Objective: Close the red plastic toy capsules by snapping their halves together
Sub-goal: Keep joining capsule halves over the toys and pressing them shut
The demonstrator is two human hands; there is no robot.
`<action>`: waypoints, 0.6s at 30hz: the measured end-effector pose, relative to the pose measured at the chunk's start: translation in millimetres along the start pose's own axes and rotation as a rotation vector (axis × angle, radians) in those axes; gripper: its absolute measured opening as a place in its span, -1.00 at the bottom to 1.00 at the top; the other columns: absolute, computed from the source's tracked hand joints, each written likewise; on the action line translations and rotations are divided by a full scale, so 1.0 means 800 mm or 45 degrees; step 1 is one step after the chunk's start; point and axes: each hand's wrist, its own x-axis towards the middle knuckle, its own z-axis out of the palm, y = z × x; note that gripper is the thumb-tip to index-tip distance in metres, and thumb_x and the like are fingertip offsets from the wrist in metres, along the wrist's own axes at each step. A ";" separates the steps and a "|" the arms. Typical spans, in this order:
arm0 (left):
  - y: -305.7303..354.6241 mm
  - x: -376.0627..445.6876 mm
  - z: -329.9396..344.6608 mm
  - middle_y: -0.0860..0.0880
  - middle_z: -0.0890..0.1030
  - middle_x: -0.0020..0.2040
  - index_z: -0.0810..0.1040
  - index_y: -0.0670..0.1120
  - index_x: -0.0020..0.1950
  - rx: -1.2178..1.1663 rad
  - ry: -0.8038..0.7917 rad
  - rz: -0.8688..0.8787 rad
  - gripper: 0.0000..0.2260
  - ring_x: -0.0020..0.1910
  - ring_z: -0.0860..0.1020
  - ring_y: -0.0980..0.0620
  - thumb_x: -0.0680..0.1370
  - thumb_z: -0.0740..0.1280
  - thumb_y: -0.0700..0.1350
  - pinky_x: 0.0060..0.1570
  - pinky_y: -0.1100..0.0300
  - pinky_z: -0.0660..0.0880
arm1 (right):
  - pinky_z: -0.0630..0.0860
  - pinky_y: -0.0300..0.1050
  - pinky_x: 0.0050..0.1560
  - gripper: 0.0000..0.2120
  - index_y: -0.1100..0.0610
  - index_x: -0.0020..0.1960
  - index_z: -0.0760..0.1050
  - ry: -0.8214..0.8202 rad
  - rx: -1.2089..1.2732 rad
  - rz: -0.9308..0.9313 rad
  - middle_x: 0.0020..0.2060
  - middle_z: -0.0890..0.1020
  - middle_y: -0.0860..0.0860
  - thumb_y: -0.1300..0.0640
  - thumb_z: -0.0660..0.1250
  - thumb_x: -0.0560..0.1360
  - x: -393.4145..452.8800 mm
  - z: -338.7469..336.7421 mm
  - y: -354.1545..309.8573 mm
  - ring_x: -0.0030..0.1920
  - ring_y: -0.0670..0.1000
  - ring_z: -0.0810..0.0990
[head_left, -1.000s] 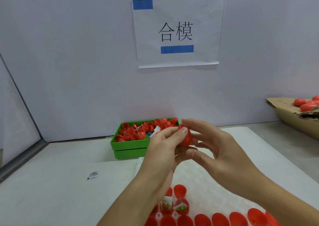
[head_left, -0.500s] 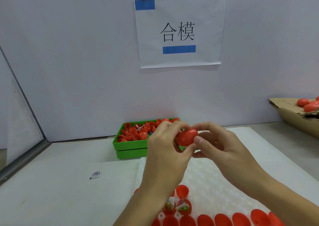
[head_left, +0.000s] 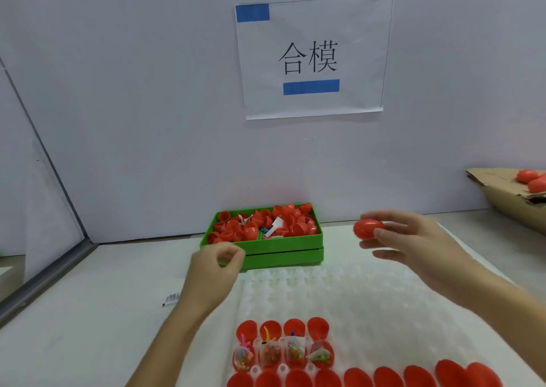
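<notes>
I am holding a closed capsule [head_left: 369, 229] in my right grip [head_left: 413, 239] above the tabletop [head_left: 88, 312], left grip [head_left: 217, 264] loosely curled and empty, risking a drop since only fingertips are pinching it.

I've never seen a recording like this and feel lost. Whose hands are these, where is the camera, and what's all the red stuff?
There is no machine: a person wears a camera on the head, looking down at their own hands. The right hand holds a closed red capsule. The left hand is loosely curled and holds nothing. On the table, a green tray holds loose red halves, a white dimpled mat carries open halves with small toys, and a cardboard box at far right holds finished capsules.
</notes>
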 end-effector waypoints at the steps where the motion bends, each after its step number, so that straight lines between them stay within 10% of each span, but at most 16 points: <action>1: -0.018 -0.005 0.008 0.09 0.69 -0.16 0.69 -0.04 -0.12 -0.098 0.012 -0.079 -0.88 -0.12 0.62 0.20 0.56 0.39 -0.20 -0.01 0.25 0.57 | 0.60 -0.14 -0.12 -0.79 0.13 0.11 0.60 0.018 0.010 0.030 -0.09 0.74 0.05 0.33 0.27 0.59 0.009 -0.014 0.007 -0.10 0.05 0.73; 10: -0.055 -0.017 0.042 0.11 0.66 0.00 0.64 0.01 0.06 -0.225 -0.061 -0.103 -0.83 -0.06 0.63 0.14 0.52 0.44 -0.22 -0.09 0.37 0.53 | 0.57 -0.43 -0.30 -0.76 0.32 0.24 0.54 0.679 -0.055 0.099 0.01 0.69 0.18 0.31 0.29 0.59 0.036 -0.133 0.135 -0.32 -0.16 0.68; 18: -0.056 -0.019 0.045 0.10 0.66 0.01 0.64 -0.04 0.10 -0.141 -0.036 -0.032 -0.84 -0.07 0.62 0.15 0.53 0.44 -0.18 -0.14 0.40 0.52 | 0.58 -0.40 -0.24 -0.72 0.24 0.22 0.52 0.597 -0.204 0.074 -0.03 0.67 0.20 0.42 0.33 0.53 0.032 -0.120 0.131 -0.07 0.11 0.68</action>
